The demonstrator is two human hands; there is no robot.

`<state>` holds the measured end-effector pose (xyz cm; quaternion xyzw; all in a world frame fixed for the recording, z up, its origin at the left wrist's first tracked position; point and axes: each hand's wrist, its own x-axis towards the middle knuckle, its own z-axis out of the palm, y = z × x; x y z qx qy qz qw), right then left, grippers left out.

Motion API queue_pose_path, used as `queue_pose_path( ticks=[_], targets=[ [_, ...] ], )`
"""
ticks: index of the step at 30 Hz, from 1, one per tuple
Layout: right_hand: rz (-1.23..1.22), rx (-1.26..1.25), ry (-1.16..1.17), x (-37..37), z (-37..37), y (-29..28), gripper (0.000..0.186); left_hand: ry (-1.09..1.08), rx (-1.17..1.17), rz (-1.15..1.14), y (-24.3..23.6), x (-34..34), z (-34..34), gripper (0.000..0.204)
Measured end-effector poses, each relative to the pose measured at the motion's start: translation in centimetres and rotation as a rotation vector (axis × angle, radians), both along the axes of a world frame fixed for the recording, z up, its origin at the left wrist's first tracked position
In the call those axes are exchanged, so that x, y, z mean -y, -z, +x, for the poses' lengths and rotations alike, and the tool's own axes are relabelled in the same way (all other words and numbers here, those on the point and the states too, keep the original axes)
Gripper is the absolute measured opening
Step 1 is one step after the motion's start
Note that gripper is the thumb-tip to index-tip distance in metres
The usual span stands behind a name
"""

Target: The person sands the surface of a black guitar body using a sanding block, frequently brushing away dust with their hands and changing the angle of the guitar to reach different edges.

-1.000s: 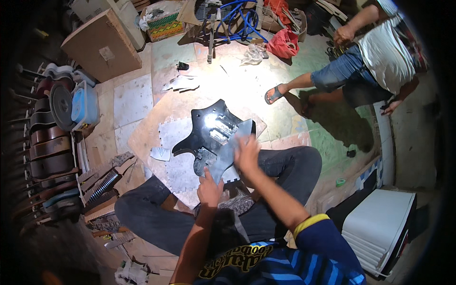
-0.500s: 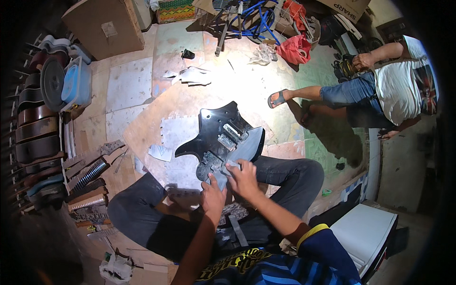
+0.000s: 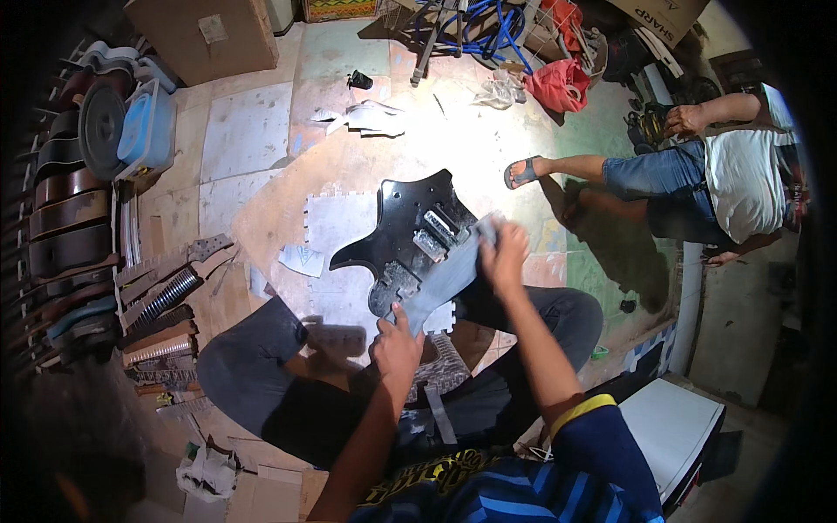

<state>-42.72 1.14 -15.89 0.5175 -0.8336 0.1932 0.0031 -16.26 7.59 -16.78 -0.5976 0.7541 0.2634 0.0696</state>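
Observation:
A black electric guitar body [image 3: 410,209] lies tilted across my lap, its pickup cavities facing up. A dull grey, scuffed band runs along its near right side, while the far part stays glossy. My left hand [image 3: 398,347] grips the near end of the body, thumb on top; its other fingers are partly hidden. At the right edge, my right hand [image 3: 507,257] presses a small grey piece of sandpaper [image 3: 489,228] against the surface. That hand is slightly blurred, and its fingers close over the piece.
Guitar bodies [image 3: 74,231] line a rack at the left, beside guitar necks [image 3: 166,301] and tools. A person [image 3: 680,174] in a white shirt is at the right. Ahead lie a white cloth [image 3: 370,118], a black cup [image 3: 359,80] and a red bag [image 3: 558,85]. A white box [image 3: 667,436] stands at lower right.
My right hand has slid the sandpaper away from my left hand, up and right along the guitar body's edge. My left hand still holds the near end. The whole view has shifted slightly.

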Motion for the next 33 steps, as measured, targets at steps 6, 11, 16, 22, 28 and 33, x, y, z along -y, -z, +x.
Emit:
queue_pose_path(
  ticks=[6, 11, 16, 22, 28, 33],
  targets=[
    [0.084, 0.154, -0.309, -7.7, 14.9, 1.4, 0.039, -0.069, 0.064, 0.102, 1.0, 0.6, 1.0, 0.089],
    [0.052, 0.11, -0.143, -1.0, 5.3, -1.0, 0.042, -0.046, 0.008, 0.011, 0.6, 0.4, -0.1, 0.088],
    [0.058, 0.105, -0.035, -2.7, 9.3, 1.3, 0.041, -0.081, -0.005, 0.039, 0.3, 1.0, 0.6, 0.084],
    [0.047, 0.077, -0.142, -1.8, 3.2, 2.3, 0.047, -0.074, 0.018, 0.056, -0.3, 0.6, -0.4, 0.086],
    [0.024, 0.176, 0.381, 3.8, -8.8, -0.5, 0.055, -0.096, 0.042, -0.048, 0.0, 2.4, 2.8, 0.088],
    [-0.271, 0.793, 0.16, -1.5, -5.9, -3.2, 0.059, -0.181, 0.165, -0.019, -2.8, 5.5, 5.5, 0.081]
  ],
)
